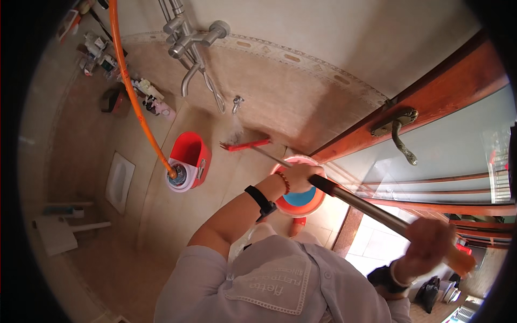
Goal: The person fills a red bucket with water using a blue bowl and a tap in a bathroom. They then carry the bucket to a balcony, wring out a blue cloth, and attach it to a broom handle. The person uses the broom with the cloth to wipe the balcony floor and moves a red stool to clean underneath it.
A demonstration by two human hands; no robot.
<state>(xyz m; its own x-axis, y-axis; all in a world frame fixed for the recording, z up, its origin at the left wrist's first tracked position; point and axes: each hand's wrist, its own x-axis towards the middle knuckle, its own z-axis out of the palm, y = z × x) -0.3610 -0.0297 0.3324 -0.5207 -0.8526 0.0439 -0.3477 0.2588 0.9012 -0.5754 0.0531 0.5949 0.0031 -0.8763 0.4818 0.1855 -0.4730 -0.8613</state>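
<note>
My left hand (302, 177) grips the metal pole (371, 208) of a long-handled floor tool near a dark sleeve. My right hand (429, 244), blurred, is closed around the pole near its orange end (462, 262). The tool's narrow red head (246, 145), perhaps a broom or squeegee, is under a small wall tap (237, 104). Water runs from that tap and splashes on the head. Below my left hand stands a round pink-red basin (319, 206) with blue inside, partly covered by my arm.
A red spin-mop bucket (189, 155) stands left, an orange-handled mop (135, 103) upright in it. A steel shower mixer (190, 42) juts from the wall. Bottles (151, 95) line the left wall. A wood-framed glass door (440, 149) with a lever handle (402, 141) is at right.
</note>
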